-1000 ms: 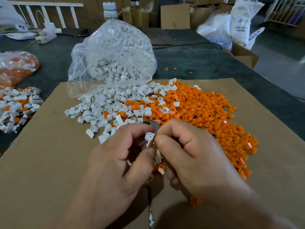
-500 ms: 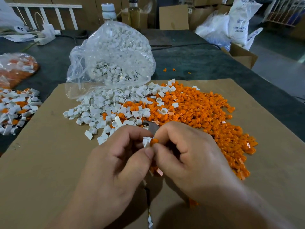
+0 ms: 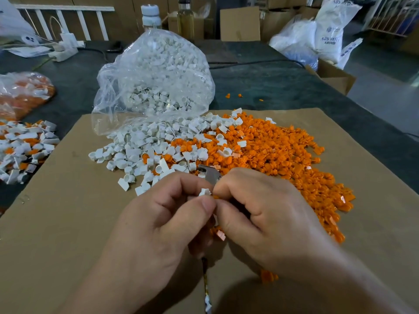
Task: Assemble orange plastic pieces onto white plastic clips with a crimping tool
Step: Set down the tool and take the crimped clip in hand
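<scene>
- A dark table [image 3: 272,87] fills the middle of the frame. A cardboard sheet [image 3: 56,211] covers its near part; the sheet's far edge crosses mid-frame and its right edge slants toward the lower right.
- Along the top stand boxes [image 3: 240,23] and a bottle [image 3: 185,19], with white sacks [image 3: 328,30] at upper right and a power strip [image 3: 65,53] at upper left.
- A clear bag [image 3: 154,71] of white parts sits at upper centre on the sheet's far edge. Loose clips [image 3: 140,150] spill from it and mix with an orange heap [image 3: 272,150] to the right.
- At the left edge, off the sheet, lies a mixed pile [image 3: 22,148].
- Bare cardboard shows at lower left and right of the heap.
- At lower centre, the left hand [image 3: 158,223] pinches a clip [image 3: 204,191] between thumb and forefinger.
- The right hand [image 3: 267,214], fingers curled, pinches an orange piece [image 3: 215,197] against the clip.
- The tool [image 3: 209,173] shows its metal head just above the right knuckles. Which hand carries it is unclear.
</scene>
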A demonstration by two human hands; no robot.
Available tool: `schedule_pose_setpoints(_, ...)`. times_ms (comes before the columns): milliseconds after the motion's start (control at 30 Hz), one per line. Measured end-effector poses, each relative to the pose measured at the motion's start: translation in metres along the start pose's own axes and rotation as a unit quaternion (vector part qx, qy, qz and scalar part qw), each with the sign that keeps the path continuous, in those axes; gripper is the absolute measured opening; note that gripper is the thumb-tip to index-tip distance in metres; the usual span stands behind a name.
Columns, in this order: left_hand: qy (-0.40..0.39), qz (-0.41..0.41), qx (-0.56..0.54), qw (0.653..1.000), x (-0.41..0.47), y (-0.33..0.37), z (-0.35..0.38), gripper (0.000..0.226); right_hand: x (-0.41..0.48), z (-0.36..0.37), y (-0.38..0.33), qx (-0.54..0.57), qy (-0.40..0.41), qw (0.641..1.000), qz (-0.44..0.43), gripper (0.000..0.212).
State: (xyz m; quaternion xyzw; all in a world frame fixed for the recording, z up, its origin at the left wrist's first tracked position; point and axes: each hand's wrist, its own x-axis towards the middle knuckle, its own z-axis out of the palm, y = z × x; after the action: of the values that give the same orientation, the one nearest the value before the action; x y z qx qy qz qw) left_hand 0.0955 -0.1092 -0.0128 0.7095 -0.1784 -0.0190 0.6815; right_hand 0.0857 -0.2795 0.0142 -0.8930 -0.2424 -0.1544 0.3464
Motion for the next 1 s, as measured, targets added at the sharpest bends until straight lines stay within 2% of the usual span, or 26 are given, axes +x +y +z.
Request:
schedule_pose_setpoints(233,0.06,0.048,0.006,0.997,0.001,-0.005,0.006,0.02,-0.001,0.004,-0.003,0.163,0.011,0.985,0.062,0.018)
schedule_pose_setpoints(400,0.062,0.062,0.02,0.996,0.001,-0.014,0.002,0.019,-0.001,0.004,-0.005,0.139,0.015,0.988,0.065,0.019)
schedule_pose_setpoints(500,0.061,0.093,0.056,0.992,0.002,-0.022,-0.001,0.019,-0.001,0.004,-0.004,0.165,0.011,0.983,0.084,0.02)
schedule_pose_setpoints(567,0.054,0.119,0.098,0.987,0.003,-0.024,-0.002,0.026,-0.001,0.004,-0.003,0.214,-0.007,0.969,0.121,0.019)
schedule_pose_setpoints(667,0.016,0.165,0.174,0.971,0.003,-0.019,-0.002,0.02,-0.001,0.005,-0.001,0.303,-0.036,0.932,0.194,0.02)
schedule_pose_setpoints(700,0.014,0.174,0.188,0.967,0.003,-0.016,-0.002,0.026,0.0,0.006,-0.001,0.319,-0.044,0.923,0.211,0.02)
schedule_pose_setpoints(767,0.015,0.179,0.201,0.963,0.002,-0.012,-0.002,0.032,0.001,0.005,-0.001,0.337,-0.059,0.91,0.234,0.02)
schedule_pose_setpoints(867,0.017,0.174,0.202,0.964,0.0,-0.008,0.0,0.023,0.002,0.003,-0.001,0.357,-0.078,0.892,0.268,0.02)
schedule_pose_setpoints(1000,0.017,0.166,0.212,0.963,-0.001,-0.001,0.002,0.021,0.003,0.0,-0.001,0.364,-0.084,0.885,0.278,0.025)
